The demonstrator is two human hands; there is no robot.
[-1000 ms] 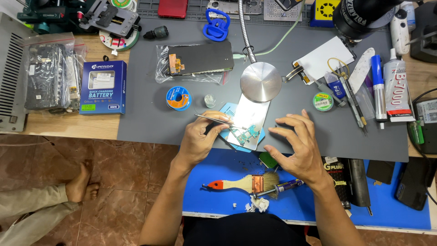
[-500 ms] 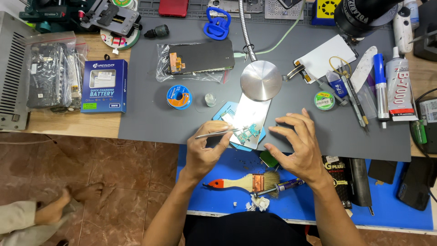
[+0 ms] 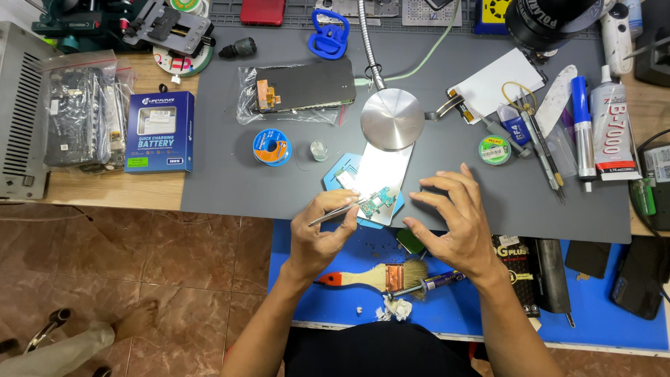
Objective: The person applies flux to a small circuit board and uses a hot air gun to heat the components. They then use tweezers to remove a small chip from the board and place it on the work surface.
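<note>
blue battery box, solder spool, paintbrush and glue tube lie about.

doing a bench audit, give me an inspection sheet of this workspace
surface: grey mat on a wooden bench, blue mat at the near edge
job's things: opened phone under the lamp, tweezers aimed at its board
clutter: solder spool, bagged screen, battery box, glue tube, brush
grippers: left hand pinches the tweezers; right hand spread open beside the phone, fingertips near its edge
cables: black cable at the right edge
surroundings: tiled floor, another person's foot
</note>
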